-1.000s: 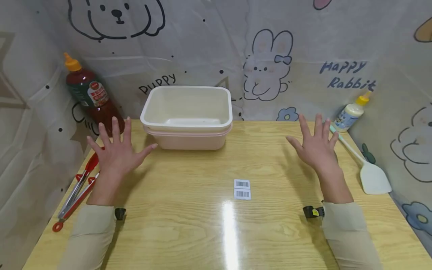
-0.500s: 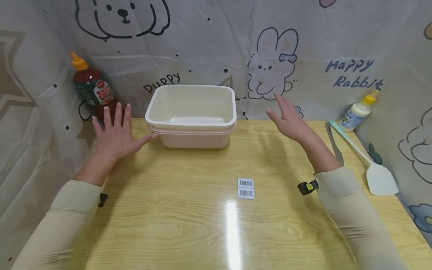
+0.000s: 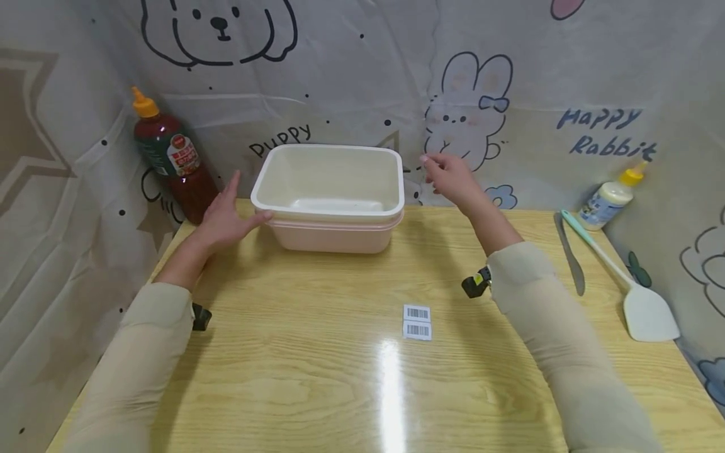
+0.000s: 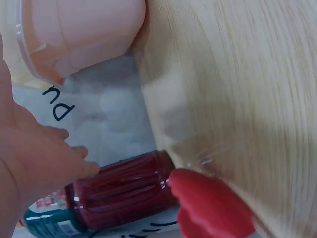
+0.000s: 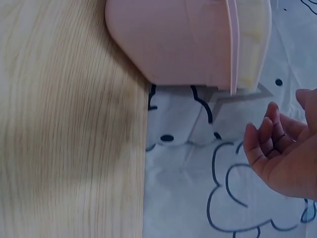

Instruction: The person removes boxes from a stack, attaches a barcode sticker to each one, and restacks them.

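Note:
A cream rectangular basin (image 3: pixel 334 170) sits nested in a pink basin (image 3: pixel 334 239) at the table's back edge. My left hand (image 3: pixel 223 220) is at their left end, fingers extended and thumb beside the rim; whether the thumb touches cannot be told. In the left wrist view the hand (image 4: pixel 39 166) shows extended fingers, apart from the pink basin. My right hand (image 3: pixel 452 179) hovers to the right of the basins, apart from them. The right wrist view shows that hand (image 5: pixel 287 153) with loosely curled fingers and nothing in them.
Behind my left hand leans a red sauce bottle (image 3: pixel 175 154); red-tipped tongs (image 4: pixel 210 203) lie near it. On the right are a table knife (image 3: pixel 569 255), a white spatula (image 3: pixel 648 311) and a small yellow-capped bottle (image 3: pixel 606 201). Two barcode labels (image 3: pixel 416 322) lie mid-table.
Both hands have moved inward toward the basins. The left hand has turned sideways; the right has swung left and its fingers have curled loosely. The basins have not visibly moved on the table.

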Demonstrator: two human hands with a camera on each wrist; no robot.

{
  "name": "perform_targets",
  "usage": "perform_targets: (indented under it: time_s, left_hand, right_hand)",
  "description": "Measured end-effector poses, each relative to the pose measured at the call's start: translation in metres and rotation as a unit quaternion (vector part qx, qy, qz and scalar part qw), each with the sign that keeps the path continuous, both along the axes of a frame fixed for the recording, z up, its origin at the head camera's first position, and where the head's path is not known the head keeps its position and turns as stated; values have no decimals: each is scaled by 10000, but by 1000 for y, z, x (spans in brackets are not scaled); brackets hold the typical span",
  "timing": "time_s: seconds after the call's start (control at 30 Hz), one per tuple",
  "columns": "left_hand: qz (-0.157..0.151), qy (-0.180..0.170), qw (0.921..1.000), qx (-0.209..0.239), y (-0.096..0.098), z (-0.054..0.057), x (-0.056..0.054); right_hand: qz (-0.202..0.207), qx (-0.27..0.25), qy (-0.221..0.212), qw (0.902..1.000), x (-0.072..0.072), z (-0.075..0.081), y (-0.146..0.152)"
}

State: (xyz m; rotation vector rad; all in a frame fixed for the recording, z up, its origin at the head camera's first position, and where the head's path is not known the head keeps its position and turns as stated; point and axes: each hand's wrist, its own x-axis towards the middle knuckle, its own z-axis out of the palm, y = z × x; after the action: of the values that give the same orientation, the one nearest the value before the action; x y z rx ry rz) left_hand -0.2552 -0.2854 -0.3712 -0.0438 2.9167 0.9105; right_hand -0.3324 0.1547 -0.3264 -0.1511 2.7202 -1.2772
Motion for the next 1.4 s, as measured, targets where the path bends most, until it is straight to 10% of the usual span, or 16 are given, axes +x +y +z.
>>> perform_targets:
  time_s: [0.47, 1.03, 1.4]
  left_hand:
    - [-637, -283, 9799, 1870, 11, -10, -3]
    - [-649, -120, 9692, 2372, 13, -15, -8]
    - [-654, -237, 9617, 2652, 18, -21, -11]
  right_hand:
    - [-13, 344, -310, 9989, -17, -4, -46]
    - [-229, 1889, 390, 9810, -13, 6, -73]
    - [-120, 973, 526, 9938, -22, -7, -61]
